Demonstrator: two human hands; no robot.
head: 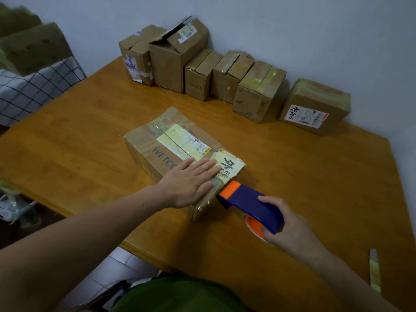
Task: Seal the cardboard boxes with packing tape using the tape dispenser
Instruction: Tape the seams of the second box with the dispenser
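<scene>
Green cloth [180,296] at the bottom of my view sits closest, then both forearms reaching over the near edge of the table [67,143]. I have the left hand [191,183] flat on the near end of the box [157,143], fingers straight and together, pressing the top down. The right hand [290,226] has its fingers curled round the tape dispenser [252,201], clamped on the blue body over the roll. Its orange nose touches the box's near end face.

This box carries yellowish tape along its top, and I judge a strip is being anchored or finished at that end; I cannot tell which. Against the wall, the row of boxes [202,70] shows four with gaping seams or a raised flap, so those look unsealed. The fifth, and the labelled box [315,106] standing apart, look taped. Most of the job is left, I reckon.

The box lies at an angle with its near corner close to the table's front edge, so I have little space to pull toward me. Tabletop right of the dispenser is open, apart from a strip of tape [374,273] near the right edge
</scene>
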